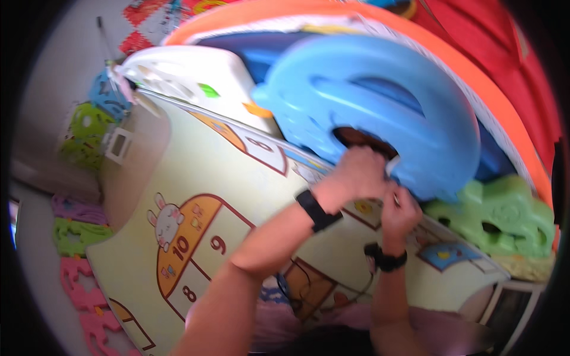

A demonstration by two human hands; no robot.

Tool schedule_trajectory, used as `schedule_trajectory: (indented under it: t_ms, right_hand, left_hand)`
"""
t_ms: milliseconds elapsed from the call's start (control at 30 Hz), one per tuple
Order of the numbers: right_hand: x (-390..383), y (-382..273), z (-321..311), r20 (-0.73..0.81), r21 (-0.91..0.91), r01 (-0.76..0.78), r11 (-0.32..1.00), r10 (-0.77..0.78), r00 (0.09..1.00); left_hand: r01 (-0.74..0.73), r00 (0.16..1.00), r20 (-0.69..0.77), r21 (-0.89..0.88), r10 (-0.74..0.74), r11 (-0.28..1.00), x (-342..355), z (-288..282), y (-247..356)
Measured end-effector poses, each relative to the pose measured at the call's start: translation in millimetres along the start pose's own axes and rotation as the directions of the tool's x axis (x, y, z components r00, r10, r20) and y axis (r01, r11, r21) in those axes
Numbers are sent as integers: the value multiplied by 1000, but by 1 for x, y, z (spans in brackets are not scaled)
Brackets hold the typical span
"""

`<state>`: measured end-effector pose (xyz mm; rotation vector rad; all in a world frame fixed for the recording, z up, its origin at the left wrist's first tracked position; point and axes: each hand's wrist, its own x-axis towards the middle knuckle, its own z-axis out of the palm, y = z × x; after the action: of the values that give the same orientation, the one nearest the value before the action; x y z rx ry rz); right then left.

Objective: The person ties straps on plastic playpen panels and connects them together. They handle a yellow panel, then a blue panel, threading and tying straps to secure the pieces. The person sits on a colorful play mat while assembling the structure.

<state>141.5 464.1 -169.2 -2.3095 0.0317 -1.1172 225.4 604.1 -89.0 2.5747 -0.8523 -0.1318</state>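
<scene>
A large rounded blue plastic panel (362, 89), with a long slot and a dark hole, stands tilted in front of me. Against its lower edge, just beneath the hole, my left hand (359, 172) is closed with its back toward me; its fingertips are hidden. Close beside it and slightly lower, my right hand (401, 212) is curled in a pinch. Something small and dark shows between the two hands, too blurred to name. Dark bands circle both wrists, and a cable hangs from the right one.
Under me lies a cream play mat (196, 148) with printed animals and a hopscotch pattern. A white plastic panel (214, 77) stands left of the blue one, a green panel (504, 216) to its right. An orange-rimmed fabric enclosure (510, 101) curves behind. Colored fence panels (80, 237) line the left.
</scene>
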Motion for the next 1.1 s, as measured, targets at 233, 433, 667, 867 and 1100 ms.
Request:
schedule_trajectory:
  t_ms: [233, 433, 667, 867, 1100]
  right_hand:
    - [8, 5, -1, -73, -5, 46, 999, -47, 996]
    - [-3, 2, 6, -89, 99, -134, 986, 143, 986]
    - [-6, -9, 14, -134, 179, -247, 952, 272, 953]
    - [-10, -14, 18, -150, 214, -279, 936, 313, 938]
    - [-8, -14, 12, -141, 172, -232, 957, 257, 956]
  left_hand:
    - [-53, 978, 206, 82, 35, 995, 27, -17, 5]
    - [-39, 972, 234, 57, 24, 998, 18, -39, 14]
    - [-66, 859, -512, -83, 15, 994, -55, 12, 6]
    - [211, 887, -64, -824, -457, 525, -44, 45, 19]
    - [207, 847, -31, -900, -531, 383, -29, 46, 29]
